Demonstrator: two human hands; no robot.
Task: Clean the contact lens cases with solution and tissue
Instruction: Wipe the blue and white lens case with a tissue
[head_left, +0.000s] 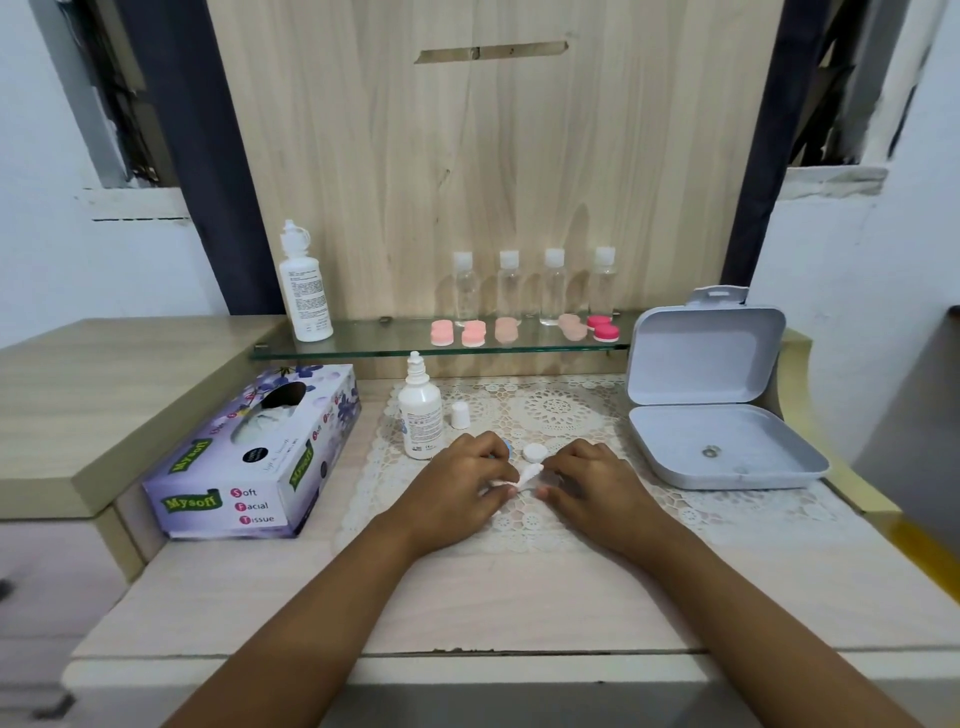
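1. The left hand (462, 483) lies on the lace mat (561, 415) with its fingers curled, pinching one end of a twisted tissue (529, 474).
2. The right hand (597, 483) faces it, fingers curled; it seems to pinch the other end of the tissue, though the fingers hide the contact.
3. A blue case (506, 446) peeks out behind the left fingertips, mostly covered.
4. A white lid (535, 452) lies on the mat just beside the case, between the two hands.
5. The uncapped bottle (420, 415) stands upright left of the hands, its cap (460, 414) just beside it.
6. The tissue box (254, 457) sits further left, off the mat.
7. An open grey box (717, 410) rests at the right.
8. On the glass shelf (363, 345) stand a larger bottle, four clear bottles and several pink cases.
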